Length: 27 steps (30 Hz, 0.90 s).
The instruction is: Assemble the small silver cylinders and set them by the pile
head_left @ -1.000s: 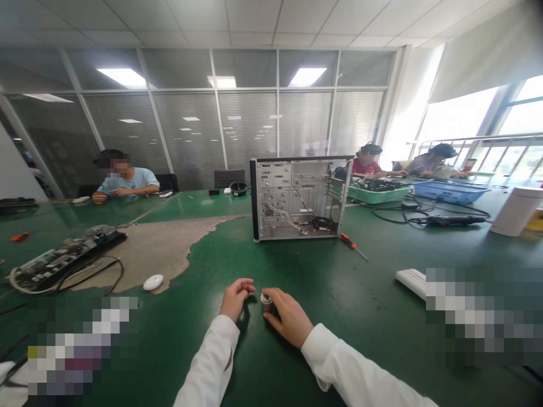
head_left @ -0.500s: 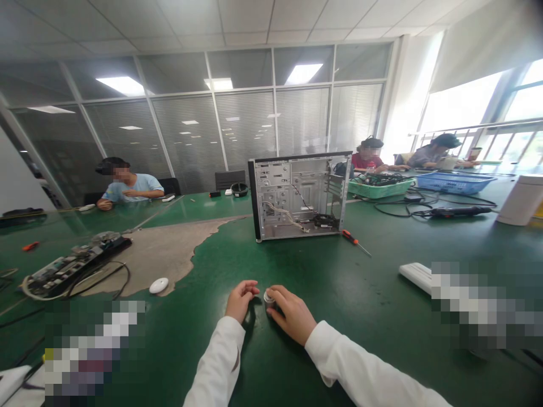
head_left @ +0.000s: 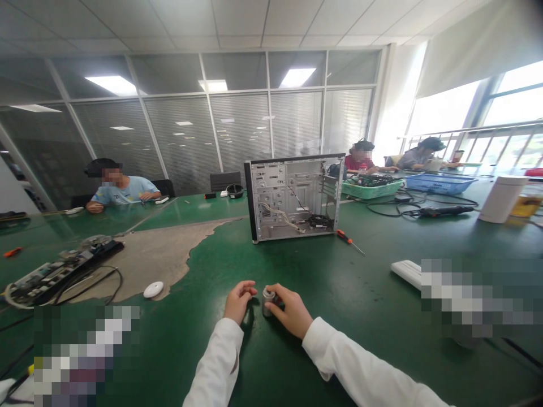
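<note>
A small silver-grey metal cylinder [head_left: 267,303] with a narrower top stands upright on the green table in front of me. My right hand [head_left: 290,310] grips it from the right, with fingers at its top and the thumb along its near side. What kind of cylinder it is, I cannot make out. Just left of it, my left hand [head_left: 240,299] rests with loosely bent fingers, holding nothing and not touching the cylinder. Beyond both hands stands an opened computer case [head_left: 296,198], with cables and a dark part inside. A screwdriver [head_left: 350,241] lies by its right corner.
A power strip [head_left: 63,268] with plugs and cords lies left, near a white round disc [head_left: 153,290]. On the right are a white bar [head_left: 406,273], a green basket [head_left: 373,189], a blue basket [head_left: 441,183] and a white bottle [head_left: 500,199]. Other people sit at the far side.
My right hand has shifted its grip slightly, so more of the cylinder shows. My left hand stays nearly still. The view has turned a little to the right.
</note>
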Motion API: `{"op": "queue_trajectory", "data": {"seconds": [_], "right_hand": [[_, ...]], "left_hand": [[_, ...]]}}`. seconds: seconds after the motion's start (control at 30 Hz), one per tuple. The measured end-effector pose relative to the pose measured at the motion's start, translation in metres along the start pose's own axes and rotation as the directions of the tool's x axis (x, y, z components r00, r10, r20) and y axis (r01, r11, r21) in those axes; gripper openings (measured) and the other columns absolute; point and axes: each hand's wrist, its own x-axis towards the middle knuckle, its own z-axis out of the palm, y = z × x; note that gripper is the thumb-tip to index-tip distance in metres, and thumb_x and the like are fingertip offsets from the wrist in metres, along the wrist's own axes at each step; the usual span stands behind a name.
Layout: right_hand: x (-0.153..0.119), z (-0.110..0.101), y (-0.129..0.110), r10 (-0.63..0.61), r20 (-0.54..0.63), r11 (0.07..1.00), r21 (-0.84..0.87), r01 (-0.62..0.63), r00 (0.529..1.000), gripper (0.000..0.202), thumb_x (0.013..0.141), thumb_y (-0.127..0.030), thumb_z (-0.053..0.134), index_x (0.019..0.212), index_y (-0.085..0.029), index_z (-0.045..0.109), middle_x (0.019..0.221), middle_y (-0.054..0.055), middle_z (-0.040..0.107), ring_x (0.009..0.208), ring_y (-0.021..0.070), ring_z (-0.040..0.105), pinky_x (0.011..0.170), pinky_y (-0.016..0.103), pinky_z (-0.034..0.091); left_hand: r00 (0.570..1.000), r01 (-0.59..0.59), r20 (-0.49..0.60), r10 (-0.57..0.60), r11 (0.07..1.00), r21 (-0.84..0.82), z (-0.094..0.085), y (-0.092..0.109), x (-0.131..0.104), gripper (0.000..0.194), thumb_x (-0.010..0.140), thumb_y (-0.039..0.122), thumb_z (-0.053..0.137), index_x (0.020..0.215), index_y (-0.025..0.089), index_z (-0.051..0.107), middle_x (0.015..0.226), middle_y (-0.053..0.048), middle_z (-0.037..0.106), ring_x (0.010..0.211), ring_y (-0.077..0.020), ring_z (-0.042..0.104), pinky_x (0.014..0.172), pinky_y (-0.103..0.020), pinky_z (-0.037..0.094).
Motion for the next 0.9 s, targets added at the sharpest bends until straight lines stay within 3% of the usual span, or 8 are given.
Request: {"op": "queue_trajectory", "data": {"seconds": [0.17,0.3,0.4,0.6,0.9], "right_hand": [[0.006,0.007,0.008,0.249,-0.07,0.9,0.386,-0.204,0.966,0.027,0.064,-0.029,0.055,0.088,-0.019,0.047,0.075,0.001,0.058,0.065,0.0116,0.053,0.06,0.024,0.041],[0.007,0.012,0.009,0.446,0.01,0.642,0.694,-0.328,0.895,0.031,0.06,-0.032,0.06,0.083,-0.018,0.044,0.069,0.0,0.058,0.061,0.0119,0.055,0.054,0.023,0.042],[0.006,0.014,0.007,0.549,0.092,0.427,0.823,-0.374,0.831,0.032,0.058,-0.034,0.061,0.081,-0.018,0.044,0.066,-0.001,0.058,0.058,0.0102,0.055,0.052,0.022,0.042],[0.007,0.013,0.004,0.629,0.271,0.102,0.9,-0.423,0.729,0.031,0.055,-0.033,0.065,0.073,-0.017,0.045,0.057,-0.001,0.057,0.047,0.0062,0.053,0.048,0.018,0.043],[0.011,0.006,0.012,0.611,0.476,-0.132,0.849,-0.511,0.632,0.031,0.064,-0.035,0.057,0.08,-0.01,0.051,0.063,0.006,0.06,0.048,0.0063,0.055,0.047,0.014,0.046]], "left_hand": [[1.0,-0.013,-0.002,0.013,0.999,0.037,0.0,0.003,-0.001,0.03,0.054,0.008,0.043,0.081,0.012,0.055,0.062,-0.001,0.059,0.064,-0.0134,0.054,0.067,-0.027,0.04],[0.997,-0.05,0.068,0.044,0.995,0.088,0.002,-0.001,0.0,0.03,0.056,0.008,0.044,0.084,0.012,0.054,0.065,-0.002,0.058,0.066,-0.0135,0.055,0.068,-0.027,0.04],[0.983,-0.112,0.159,0.089,0.984,0.141,0.007,-0.002,-0.003,0.032,0.058,0.009,0.046,0.089,0.013,0.052,0.071,-0.002,0.058,0.069,-0.0141,0.055,0.067,-0.026,0.041],[0.936,-0.319,0.246,0.252,0.903,0.286,0.018,0.008,-0.018,0.047,0.062,0.015,0.052,0.108,0.02,0.043,0.086,-0.003,0.056,0.076,-0.0141,0.053,0.066,-0.024,0.041],[0.927,-0.356,0.226,0.298,0.889,0.289,0.022,0.021,-0.026,0.049,0.064,0.016,0.051,0.111,0.021,0.04,0.095,-0.006,0.053,0.076,-0.0144,0.053,0.062,-0.024,0.041]]}}
